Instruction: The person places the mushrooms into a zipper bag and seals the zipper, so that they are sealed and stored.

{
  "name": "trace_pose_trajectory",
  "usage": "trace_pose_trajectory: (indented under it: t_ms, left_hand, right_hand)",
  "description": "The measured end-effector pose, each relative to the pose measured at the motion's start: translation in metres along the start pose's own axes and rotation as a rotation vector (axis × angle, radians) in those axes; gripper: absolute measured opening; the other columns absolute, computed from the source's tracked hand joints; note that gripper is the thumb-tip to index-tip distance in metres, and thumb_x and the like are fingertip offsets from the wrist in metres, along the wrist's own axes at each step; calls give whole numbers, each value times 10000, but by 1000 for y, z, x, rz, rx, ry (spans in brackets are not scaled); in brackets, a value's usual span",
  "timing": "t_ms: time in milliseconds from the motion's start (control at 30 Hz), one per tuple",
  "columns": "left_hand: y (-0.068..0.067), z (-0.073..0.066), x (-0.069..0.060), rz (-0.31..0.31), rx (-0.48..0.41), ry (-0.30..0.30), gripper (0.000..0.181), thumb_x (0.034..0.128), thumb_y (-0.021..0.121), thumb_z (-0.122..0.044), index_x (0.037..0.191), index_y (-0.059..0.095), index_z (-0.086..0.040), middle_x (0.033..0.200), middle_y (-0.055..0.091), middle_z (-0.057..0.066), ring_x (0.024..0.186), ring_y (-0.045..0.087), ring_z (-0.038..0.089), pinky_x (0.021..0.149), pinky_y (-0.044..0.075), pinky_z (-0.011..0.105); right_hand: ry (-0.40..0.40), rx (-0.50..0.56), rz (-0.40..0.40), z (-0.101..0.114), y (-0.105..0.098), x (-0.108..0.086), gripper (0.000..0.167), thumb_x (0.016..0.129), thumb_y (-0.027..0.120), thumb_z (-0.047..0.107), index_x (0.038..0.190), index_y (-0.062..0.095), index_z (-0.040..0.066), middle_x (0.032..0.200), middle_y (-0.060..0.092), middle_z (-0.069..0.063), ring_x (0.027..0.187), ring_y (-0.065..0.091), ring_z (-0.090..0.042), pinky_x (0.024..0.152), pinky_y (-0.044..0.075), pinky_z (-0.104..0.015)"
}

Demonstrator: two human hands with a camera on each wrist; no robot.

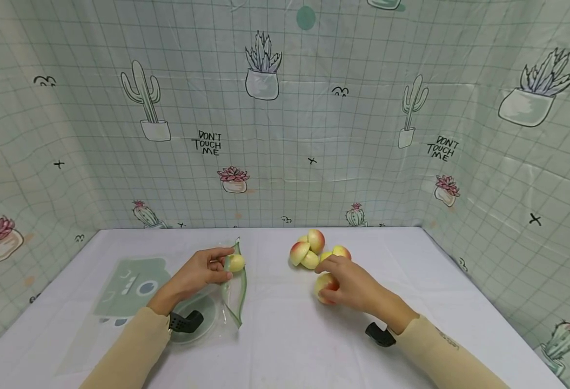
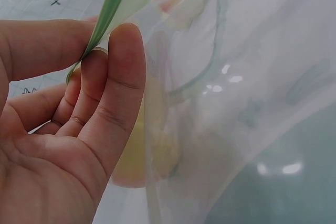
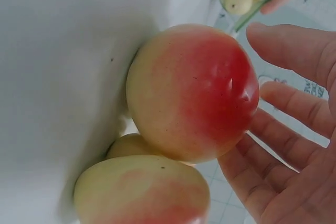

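In the head view the left hand [image 1: 209, 268] pinches the green-edged rim of a clear plastic bag [image 1: 240, 302]. Yellow fruit [image 1: 236, 263] shows at the bag's mouth, and more shows blurred through the film in the left wrist view. The right hand [image 1: 350, 283] is curved around a red and yellow fruit [image 1: 326, 288] on the table. In the right wrist view that fruit [image 3: 194, 93] lies between the parted thumb and fingers; some fingertips are at its edge, and whether they press on it I cannot tell.
Behind the right hand sit several more red and yellow fruits [image 1: 309, 249] in a loose cluster. A white cloth covers the table [image 1: 285, 346]. The bag's printed green part [image 1: 131, 286] lies flat at the left. A patterned curtain [image 1: 285, 119] stands around the back and sides.
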State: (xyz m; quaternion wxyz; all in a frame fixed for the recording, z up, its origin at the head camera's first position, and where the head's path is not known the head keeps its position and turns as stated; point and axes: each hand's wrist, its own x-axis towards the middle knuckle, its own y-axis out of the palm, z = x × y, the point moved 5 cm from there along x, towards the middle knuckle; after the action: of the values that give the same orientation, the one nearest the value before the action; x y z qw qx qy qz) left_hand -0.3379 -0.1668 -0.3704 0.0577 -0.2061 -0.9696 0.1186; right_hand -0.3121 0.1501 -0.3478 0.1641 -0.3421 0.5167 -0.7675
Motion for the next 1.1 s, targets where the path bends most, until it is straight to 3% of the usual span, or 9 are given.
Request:
trace_pose_trajectory:
  t_ms: [333,567,733,833,967,1100]
  left_hand:
    - [1,1,-2,2,-7,3,668,865,646,41,1440,309,86,856,355,67,729,388,98,632,374,288]
    - [1,0,-1,7,0,8,664,873,641,38,1442,303,88,850,361,64,731,395,100,635,377,294]
    - [1,0,0,6,5,3,662,872,641,36,1443,307,82,856,361,65,735,394,97,639,375,296]
    - [1,0,1,5,6,0,663,869,641,40,1441,310,83,853,360,64,739,395,96,639,375,296]
    - [1,-1,0,8,7,1,665,869,644,37,1441,308,85,845,357,64,739,395,98,637,375,296]
    - [1,-1,0,8,9,-4,664,869,645,34,1440,311,84,834,351,62,732,388,100,634,378,294]
  right_hand:
    - [8,-60,8,-2,-1,-5,370,742,772,215,1082,652,134,1085,582,20,921,546,-114,759,474,-351]
    - [32,-55,28,-4,2,-6,353,754,779,253,1065,648,149,1106,585,18,1003,563,-153,819,479,-386]
    - [15,-43,3,-4,4,-5,329,751,773,231,1047,655,148,1091,588,26,1027,566,-155,852,474,-384]
    - [4,-49,-22,-2,5,-4,313,739,768,221,1027,661,164,1076,587,38,1013,566,-140,791,474,-402]
    - [-10,-40,-39,1,8,0,291,734,758,213,1006,665,168,1039,584,59,963,553,-102,744,466,-358]
    - [-24,2,-41,4,12,5,284,746,751,204,1010,661,144,1021,580,66,935,529,-77,783,466,-289]
